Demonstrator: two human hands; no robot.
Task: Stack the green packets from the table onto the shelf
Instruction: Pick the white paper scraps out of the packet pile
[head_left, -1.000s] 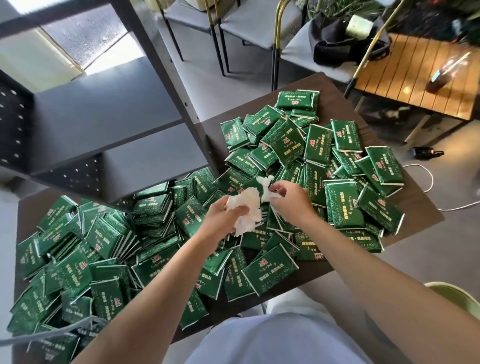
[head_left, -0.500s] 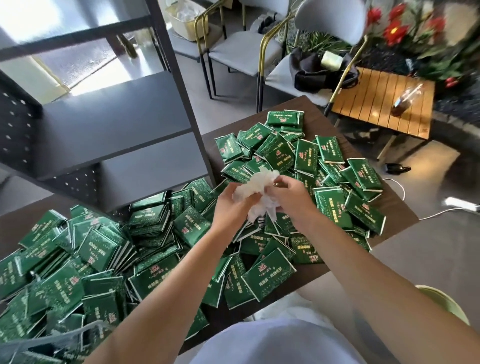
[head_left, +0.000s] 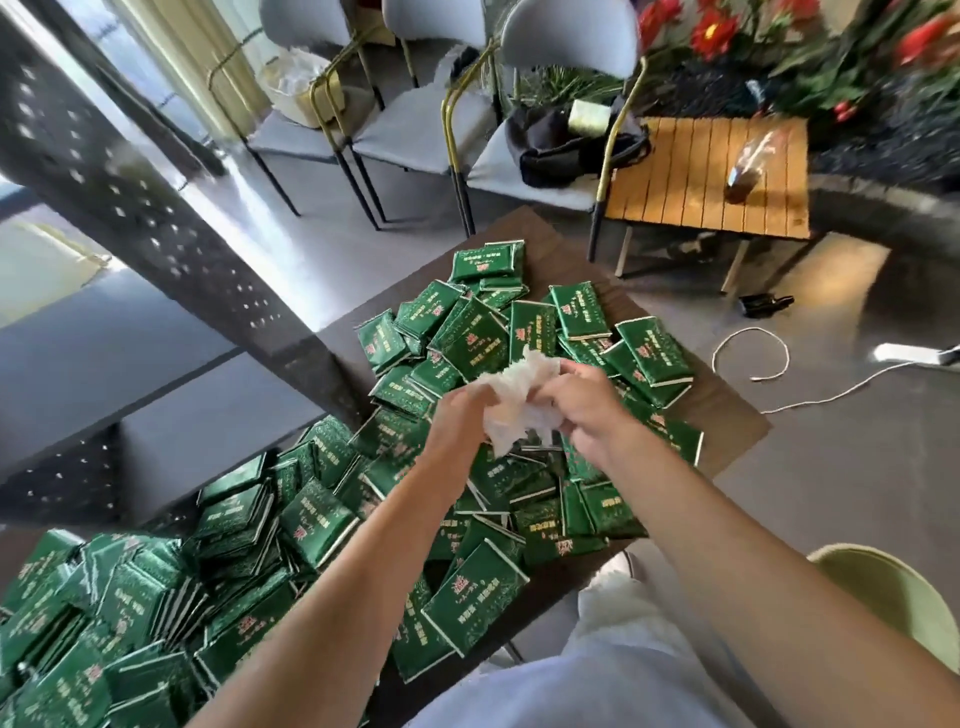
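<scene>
Grey-floored room with a row of grey upholstered chairs (head_left: 415, 124) and a slatted wooden side table (head_left: 691, 171) is seen behind a dark brown table (head_left: 727, 410) heaped with flat green foil packets printed in gold and red (head_left: 472, 338). The packets are spread in a loose pile from the table's far corner, across its middle, to the near left edge, many overlapping and tilted; one packet (head_left: 475, 603) lies at the near edge. A crumpled white tissue (head_left: 519, 400) is held above the middle of the pile between both hands. The left hand (head_left: 457, 415) is curled around the tissue's left side, and the right hand (head_left: 587, 410) is seen pinching its right side with bent fingers. No packet is held by either hand. A dark grey metal shelf unit with perforated uprights (head_left: 156, 208) stands along the table's left edge, its flat boards carrying no packets in the part that can be seen. A brown bottle (head_left: 743, 179) is seen on the wooden side table, a black bag (head_left: 561, 140) on the nearest chair, and a white cable (head_left: 769, 364) on the floor beyond the table's right edge. Red flowers (head_left: 717, 26) are visible at the top right.
</scene>
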